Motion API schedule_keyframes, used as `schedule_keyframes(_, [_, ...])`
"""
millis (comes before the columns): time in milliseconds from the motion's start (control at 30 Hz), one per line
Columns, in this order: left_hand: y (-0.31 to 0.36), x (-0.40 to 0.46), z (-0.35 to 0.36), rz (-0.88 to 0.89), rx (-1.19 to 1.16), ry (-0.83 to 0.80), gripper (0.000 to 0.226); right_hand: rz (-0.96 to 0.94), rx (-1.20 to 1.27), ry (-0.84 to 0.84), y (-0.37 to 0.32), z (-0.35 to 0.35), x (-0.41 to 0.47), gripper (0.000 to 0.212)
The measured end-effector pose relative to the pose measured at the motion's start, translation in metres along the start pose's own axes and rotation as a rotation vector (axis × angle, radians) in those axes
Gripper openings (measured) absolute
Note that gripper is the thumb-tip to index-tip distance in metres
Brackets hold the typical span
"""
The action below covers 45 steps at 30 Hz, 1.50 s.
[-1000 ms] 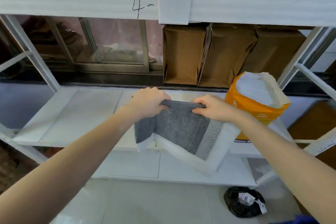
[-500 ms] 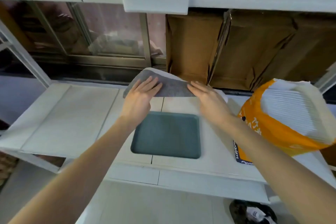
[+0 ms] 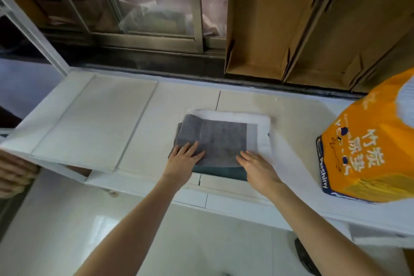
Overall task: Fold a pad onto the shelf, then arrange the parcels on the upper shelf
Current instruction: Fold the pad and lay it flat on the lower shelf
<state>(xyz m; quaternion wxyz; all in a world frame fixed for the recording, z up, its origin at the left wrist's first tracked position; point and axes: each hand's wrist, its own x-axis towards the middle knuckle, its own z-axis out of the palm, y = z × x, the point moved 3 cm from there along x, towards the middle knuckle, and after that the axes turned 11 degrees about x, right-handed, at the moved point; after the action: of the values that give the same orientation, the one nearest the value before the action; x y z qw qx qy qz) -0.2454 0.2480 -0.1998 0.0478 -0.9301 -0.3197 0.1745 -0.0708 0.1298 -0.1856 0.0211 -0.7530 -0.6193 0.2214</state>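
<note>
A grey pad with a white border lies folded on the white shelf, on top of a dark teal tray whose front edge shows below it. My left hand rests flat on the pad's near left corner, fingers spread. My right hand lies flat at the pad's near right edge, over the tray's front. Neither hand grips anything. No upper shelf is in view.
An orange bag of pads stands at the shelf's right end. Brown cardboard boxes stand behind the shelf on the right, a window frame behind on the left. A dark bag lies on the floor below.
The pad went from held in the air, to stretched over the back of the tray, to lying folded flat on the tray. Both hands moved back toward me onto its near edge.
</note>
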Motion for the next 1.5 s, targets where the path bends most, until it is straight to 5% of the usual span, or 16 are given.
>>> schedule_keyframes(300, [0.0,-0.012,0.023,-0.075,-0.133,-0.099,0.056,0.08,0.147,-0.119,0.002,0.02,-0.005,0.05])
schedule_keyframes(567, [0.003,-0.012,0.022,-0.052,-0.08,-0.18,0.088,0.159,0.135,-0.257,-0.001,0.027,-0.008,0.06])
schedule_keyframes(700, [0.003,-0.018,0.002,-0.03,-0.062,-0.072,0.111,0.14,0.14,-0.18,-0.001,0.007,-0.013,0.061])
schedule_keyframes(1133, [-0.005,-0.062,-0.136,0.024,0.056,0.151,0.072,0.156,0.061,0.049,-0.04,-0.127,-0.075,0.062])
schedule_keyframes(1500, [-0.029,-0.183,-0.244,0.129,0.108,0.371,0.068,0.114,0.085,0.323,-0.141,-0.214,-0.183,0.062])
